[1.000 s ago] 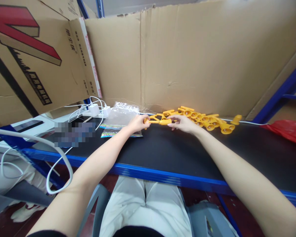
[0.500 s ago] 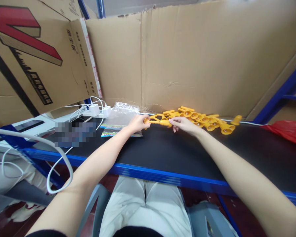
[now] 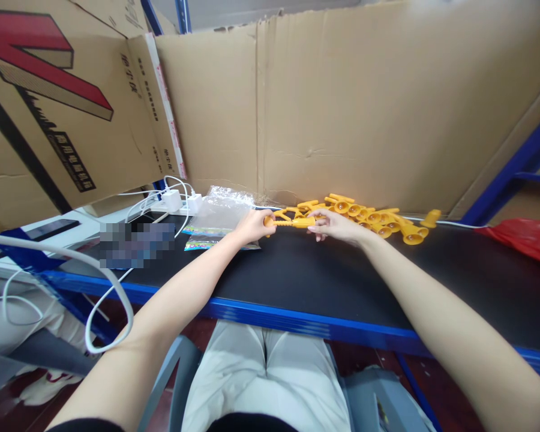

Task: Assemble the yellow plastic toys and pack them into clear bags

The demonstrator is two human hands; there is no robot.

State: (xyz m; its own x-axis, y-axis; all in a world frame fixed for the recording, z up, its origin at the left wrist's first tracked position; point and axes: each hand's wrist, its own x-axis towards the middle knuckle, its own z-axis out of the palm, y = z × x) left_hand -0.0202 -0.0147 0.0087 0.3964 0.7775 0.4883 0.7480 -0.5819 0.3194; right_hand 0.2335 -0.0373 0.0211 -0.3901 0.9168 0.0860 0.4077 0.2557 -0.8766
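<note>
A yellow plastic piece with a thin ribbed shaft and a thicker body (image 3: 303,222) stretches level between my hands, just above the black tabletop (image 3: 292,276). My left hand (image 3: 253,226) is closed on its left end, beside the ribbed shaft. At the thicker right end, the thumb and fingers of my right hand (image 3: 335,228) pinch it. Whether it is one part or two joined is too small to tell. Behind and right of my right hand lies a pile of yellow plastic pieces with flared, cup-like ends (image 3: 378,219).
Clear plastic bags (image 3: 220,210) with colourful printed edges lie left of my left hand. White chargers (image 3: 173,200) and cables stand further left. Cardboard (image 3: 342,108) walls off the back. A red bag (image 3: 526,240) sits at the far right. A white cable (image 3: 128,312) loops near my left forearm.
My right hand has shifted slightly, its fingers curling differently around the right end of the yellow piece. The left hand keeps its hold, almost unmoved.
</note>
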